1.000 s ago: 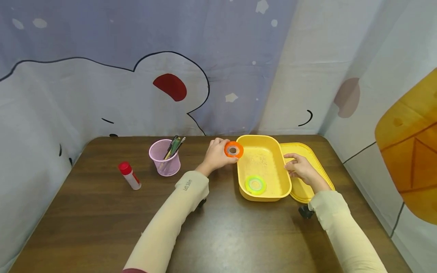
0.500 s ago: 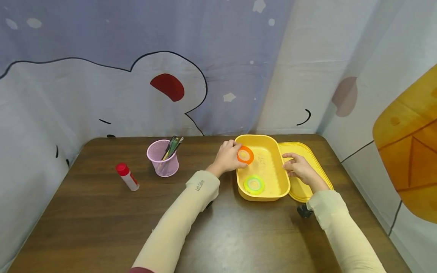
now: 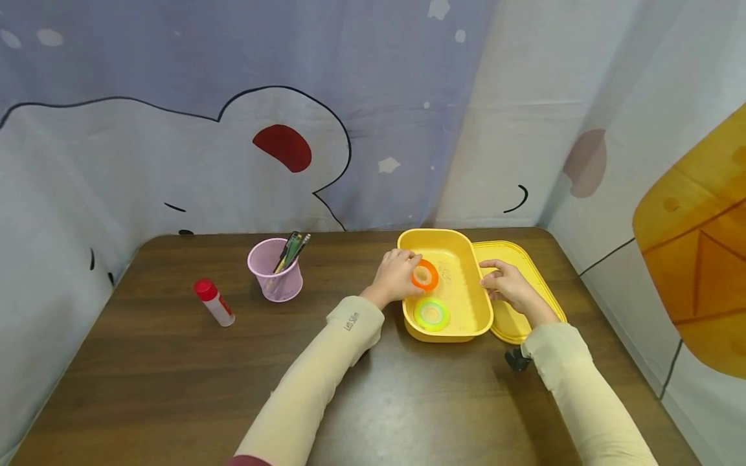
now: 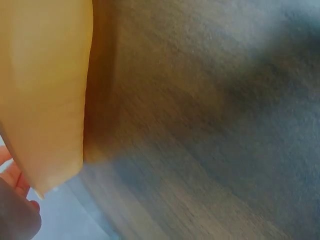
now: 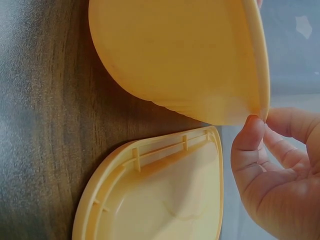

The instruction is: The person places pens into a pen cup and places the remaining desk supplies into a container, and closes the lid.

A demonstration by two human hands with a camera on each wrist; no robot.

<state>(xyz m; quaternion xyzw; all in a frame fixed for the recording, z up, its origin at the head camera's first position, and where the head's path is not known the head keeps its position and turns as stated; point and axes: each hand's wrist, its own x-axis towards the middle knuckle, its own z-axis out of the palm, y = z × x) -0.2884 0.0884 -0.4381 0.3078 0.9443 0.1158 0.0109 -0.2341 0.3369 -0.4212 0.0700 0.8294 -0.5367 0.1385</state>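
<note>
In the head view my left hand [image 3: 397, 278] reaches over the left rim of a yellow plastic box [image 3: 472, 310], pinching an orange roll of tape [image 3: 432, 266] inside it. A yellow-green roll of tape [image 3: 441, 323] lies at the near end of the box. My right hand [image 3: 511, 290] is at the box's right side. Its thumb and finger pinch the box rim [image 5: 262, 107] in the right wrist view. The left wrist view shows the box's outer wall [image 4: 45, 90] and a small part of the left hand [image 4: 17, 185]; the tape roll is hidden there.
A yellow lid [image 3: 514, 327] lies on the brown table [image 3: 175, 382] at the box's right, partly behind the right hand. Further left stand a pink pen cup [image 3: 281, 287] holding several pens and pencils, and a red-capped glue stick [image 3: 215, 303]. A printed curtain [image 3: 233, 181] hangs behind the table.
My left hand has carried the orange tape roll rightward from the box's left rim, then down into the box. The right hand keeps its place at the rim. The head view shifts slightly.
</note>
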